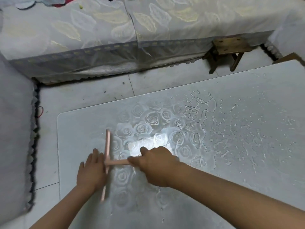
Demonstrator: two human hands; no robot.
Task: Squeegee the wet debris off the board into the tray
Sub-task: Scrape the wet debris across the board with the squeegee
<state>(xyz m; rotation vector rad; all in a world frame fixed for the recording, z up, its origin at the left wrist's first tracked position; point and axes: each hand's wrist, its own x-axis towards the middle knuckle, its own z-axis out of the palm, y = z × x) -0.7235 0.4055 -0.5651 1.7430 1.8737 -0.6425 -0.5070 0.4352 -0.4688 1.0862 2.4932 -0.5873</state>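
The right hand (pixel 155 164) grips the pink squeegee (pixel 107 146) by its handle. The left hand (pixel 91 172) lies flat by its blade on the wet board (pixel 231 162).

Board (pixel 247 162): your widest open run lies across its wet right half, puddles and droplets only. Left strip, between the squeegee (pixel 107 146) blade and the board's left edge: narrow; your left hand (pixel 92 172) lies flat there against the blade. Right hand (pixel 153 167): grips the handle; its forearm crosses the near side. Floor (pixel 85 100): tiled lane between board and draped bed (pixel 99 38). Stool (pixel 231 47): stands near the far right corner.
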